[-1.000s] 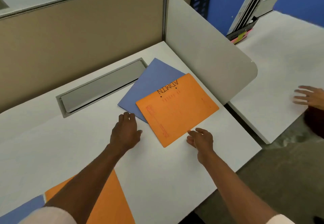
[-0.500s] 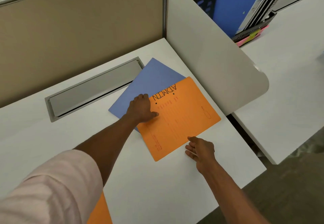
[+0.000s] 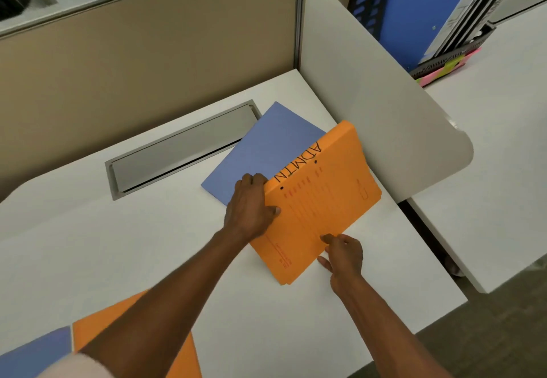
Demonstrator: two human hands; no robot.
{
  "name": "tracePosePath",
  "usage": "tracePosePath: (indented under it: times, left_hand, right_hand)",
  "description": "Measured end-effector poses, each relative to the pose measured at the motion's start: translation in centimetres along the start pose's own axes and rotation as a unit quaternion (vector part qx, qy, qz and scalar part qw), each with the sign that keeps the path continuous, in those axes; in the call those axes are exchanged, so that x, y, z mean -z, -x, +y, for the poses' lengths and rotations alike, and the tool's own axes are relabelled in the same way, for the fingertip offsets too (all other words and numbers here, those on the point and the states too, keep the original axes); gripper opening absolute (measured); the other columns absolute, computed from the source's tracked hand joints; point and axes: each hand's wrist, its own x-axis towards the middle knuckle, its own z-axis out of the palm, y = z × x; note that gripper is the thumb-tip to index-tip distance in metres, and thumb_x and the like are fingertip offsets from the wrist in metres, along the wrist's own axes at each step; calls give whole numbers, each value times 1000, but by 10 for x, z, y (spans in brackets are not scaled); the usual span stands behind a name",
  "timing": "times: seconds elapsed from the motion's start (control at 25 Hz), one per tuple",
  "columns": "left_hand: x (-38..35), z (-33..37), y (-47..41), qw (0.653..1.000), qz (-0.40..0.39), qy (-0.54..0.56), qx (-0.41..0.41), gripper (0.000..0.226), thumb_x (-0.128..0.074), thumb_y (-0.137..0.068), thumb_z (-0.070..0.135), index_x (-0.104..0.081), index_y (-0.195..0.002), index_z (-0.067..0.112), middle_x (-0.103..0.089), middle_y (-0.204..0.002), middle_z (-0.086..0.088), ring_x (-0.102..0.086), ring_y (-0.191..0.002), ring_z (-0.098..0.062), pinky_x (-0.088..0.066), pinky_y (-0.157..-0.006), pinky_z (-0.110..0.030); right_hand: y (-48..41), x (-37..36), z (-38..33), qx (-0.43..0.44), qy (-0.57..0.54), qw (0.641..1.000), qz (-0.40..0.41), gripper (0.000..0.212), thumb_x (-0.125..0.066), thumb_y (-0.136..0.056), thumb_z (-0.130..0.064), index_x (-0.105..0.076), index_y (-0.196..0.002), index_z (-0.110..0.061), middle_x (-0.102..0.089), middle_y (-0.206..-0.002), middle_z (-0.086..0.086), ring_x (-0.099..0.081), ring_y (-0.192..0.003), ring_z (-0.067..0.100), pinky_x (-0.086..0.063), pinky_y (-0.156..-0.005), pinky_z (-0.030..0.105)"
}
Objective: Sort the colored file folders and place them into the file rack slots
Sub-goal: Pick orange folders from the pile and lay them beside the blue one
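Orange folder (image 3: 319, 200) marked ADMIN is btwn both hands, far end tilted up off the desk (image 3: 148, 244). Left hand (image 3: 251, 208) grips its left edge w/ thumb on top, and right hand (image 3: 344, 259) pinches the near-right edge. Blue folder (image 3: 266, 146) lies flat just beyond the left hand, partly under the orange one; file rack (image 3: 444, 60) stands well past the right hand, behind the divider (image 3: 370, 96).

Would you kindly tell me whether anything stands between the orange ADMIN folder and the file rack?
Yes. The white divider panel stands upright close beside the orange ADMIN folder, and the file rack sits beyond it. The left hand and right hand grip the folder directly.
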Motion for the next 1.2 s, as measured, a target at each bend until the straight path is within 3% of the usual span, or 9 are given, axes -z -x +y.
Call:
tracePosePath:
  times: [0.16, 0.32, 0.52, 0.64, 0.76, 0.84, 0.96, 1.08, 1.2]
  left_hand:
    - [7, 21, 71, 997, 63, 49, -23, 52, -70, -95, 41, -50, -139, 21, -53, -137, -3, -53, -125, -23, -53, -100, -44]
    - [10, 31, 125, 991, 99, 85, -17, 52, -68, -97, 30, -53, -144, 15, -55, -140, -7, -53, -130, -26, -49, -105, -42]
    - [21, 12, 174, 984, 143, 89, -53, 44, -71, -94, 14, -60, -137, 14, -60, -127, -4, -59, -116, -25, -55, -91, -42]
    - [31, -8, 200, 977, 154, 139, -42, 35, -66, -97, 17, -60, -132, 22, -58, -118, 7, -57, -107, -15, -50, -85, -29]
    - [40, -34, 230, 966, 170, 196, -27, 29, -66, -96, 18, -61, -123, 27, -57, -105, 15, -55, -97, -7, -42, -77, -18]
    - [43, -57, 251, 955, 180, 238, 2, 30, -69, -95, 19, -62, -123, 28, -60, -105, 17, -58, -96, -5, -45, -77, -19]
    - [38, -104, 284, 925, 186, 323, 77, 35, -73, -94, 24, -64, -127, 32, -67, -111, 18, -62, -99, -1, -52, -80, -25]
    - [28, -154, 319, 898, 197, 366, 146, 49, -72, -97, 23, -58, -142, 36, -67, -127, 17, -62, -111, 1, -56, -92, -29]
    - [16, -204, 358, 878, 220, 373, 205, 62, -70, -99, 19, -47, -153, 40, -59, -141, 19, -57, -126, -4, -51, -105, -30]
  right_hand:
    - [3, 1, 1, 17, 0, 1000, 9, 37, -73, -97, -31, -65, -129, -13, -69, -125, 11, -69, -111, 33, -62, -98, 50]
    - [9, 0, 2, 30, -5, 999, 12, 52, -67, -99, -53, -64, -132, -13, -71, -118, 11, -73, -103, 28, -59, -103, 49]
    - [33, -6, 5, 22, -60, 996, -68, 50, -66, -97, -60, -59, -125, -19, -73, -116, 16, -75, -106, 31, -60, -101, 48]
    - [54, -10, 19, 12, -95, 985, -146, 59, -64, -98, -60, -57, -136, -17, -75, -122, 20, -74, -115, 36, -57, -106, 52]
    - [74, -16, 41, 41, -69, 975, -206, 52, -58, -104, -52, -62, -141, -15, -71, -133, 21, -69, -123, 38, -54, -109, 54]
    - [85, -20, 56, 64, -48, 969, -233, 44, -59, -106, -41, -63, -142, -15, -70, -137, 20, -68, -124, 39, -54, -107, 53]
    - [103, -26, 78, 81, 5, 962, -262, 39, -69, -101, -28, -65, -139, -22, -78, -122, 11, -71, -113, 35, -57, -96, 48]
    - [122, -33, 101, 121, 118, 946, -277, 46, -73, -95, -7, -68, -135, -30, -81, -110, 14, -77, -105, 34, -61, -92, 47]
    - [149, -44, 133, 157, 230, 911, -305, 53, -80, -90, -7, -68, -134, -34, -82, -107, 8, -80, -100, 30, -65, -88, 48]
